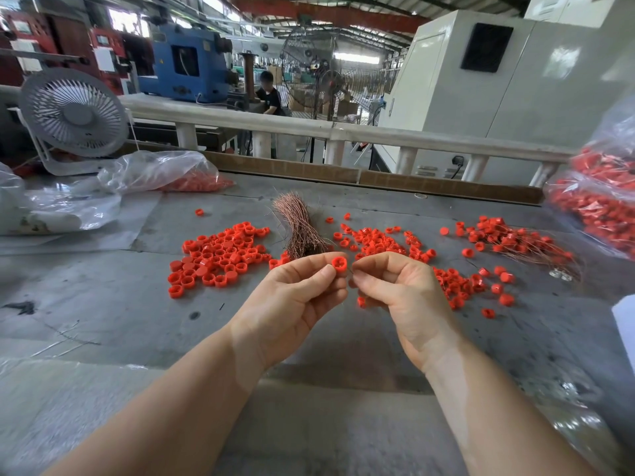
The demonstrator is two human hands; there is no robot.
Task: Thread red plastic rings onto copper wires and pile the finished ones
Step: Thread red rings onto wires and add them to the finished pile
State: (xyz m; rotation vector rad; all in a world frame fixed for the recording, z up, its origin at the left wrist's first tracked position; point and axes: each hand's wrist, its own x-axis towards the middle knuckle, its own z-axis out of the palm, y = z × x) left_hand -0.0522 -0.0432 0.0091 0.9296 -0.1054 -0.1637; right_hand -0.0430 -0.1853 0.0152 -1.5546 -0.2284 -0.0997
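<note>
Closest to me, my left hand (302,290) pinches a small red plastic ring (339,264) between thumb and forefinger, raised just above the grey worktable (103,297). My right hand (398,286) sits right beside that ring, fingers curled and tips nipped together as if on a fine copper wire, though the strand itself is too thin for me to make out. I judge the main risk is the wire tip missing the ring's hole and bending, or the ring slipping from the pinch and dropping among the loose ones; another red piece (361,301) shows under my right hand, and I cannot tell whether it is held. Left of the held ring lies a dense heap of unthreaded red rings (216,259), right of it a second scatter of rings (385,243), so a dropped one would be lost at once. Just behind the ring stands the bundle of bare copper wires (299,228), near enough for a knuckle to snag. Far right of the ring lies the finished pile of rings on wires (512,240), with bare table between for carrying. Beyond, the table's brown back edge strip (285,170) bounds my reach, with a clear plastic bag of red parts (161,173) at far left.
</note>
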